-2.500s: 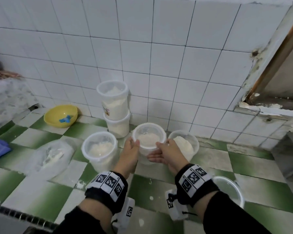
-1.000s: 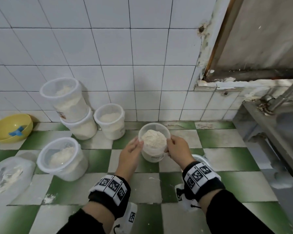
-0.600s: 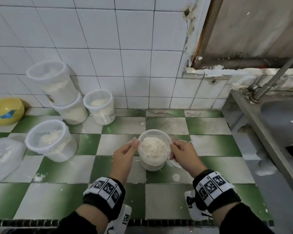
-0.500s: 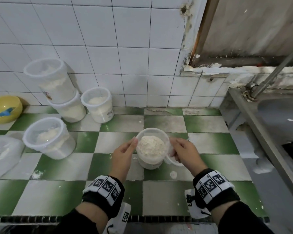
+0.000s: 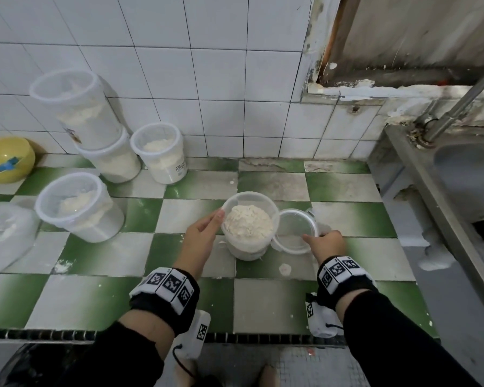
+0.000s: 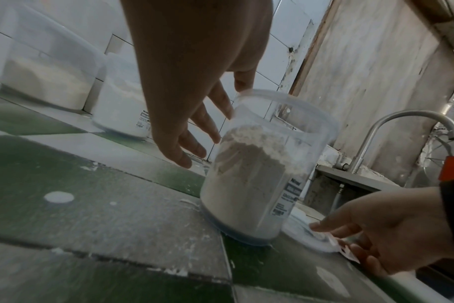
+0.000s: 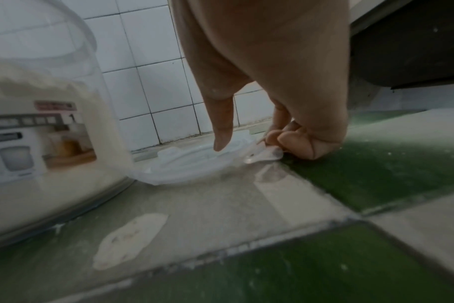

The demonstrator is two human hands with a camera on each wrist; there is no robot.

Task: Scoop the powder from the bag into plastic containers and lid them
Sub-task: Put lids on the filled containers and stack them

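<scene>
Five tubs hold powder on the green-and-white checked counter (image 5: 101, 255). The open tub (image 5: 249, 227), heaped with powder (image 5: 248, 223), stands upright near the middle, its lid (image 5: 295, 231) flat on the counter just beside it on the right. The left hand (image 5: 200, 238) is at the tub's left side, fingers straight and slightly spread; the left wrist view shows the fingers (image 6: 194, 131) close to the wall, and contact cannot be told. The right hand (image 5: 323, 243) is down at the lid's near edge: thumb (image 7: 222, 123) over the rim, other fingers curled against the counter by the lid's tab (image 7: 263, 155); a firm grip cannot be told. The tub carries a white label (image 7: 26, 147) with a red strip and small pictures, and another with a barcode (image 6: 285, 196); the writing is too blurred to read. Three lidded tubs stand at the wall (image 5: 157, 65), two stacked (image 5: 95, 127) and one (image 5: 161, 153) beside them, a fourth (image 5: 77, 206) nearer. A yellow bowl (image 5: 6, 159) and the bag (image 5: 4, 236) lie far left; a sink (image 5: 464, 174) with a tap (image 6: 402, 131) is on the right.
</scene>
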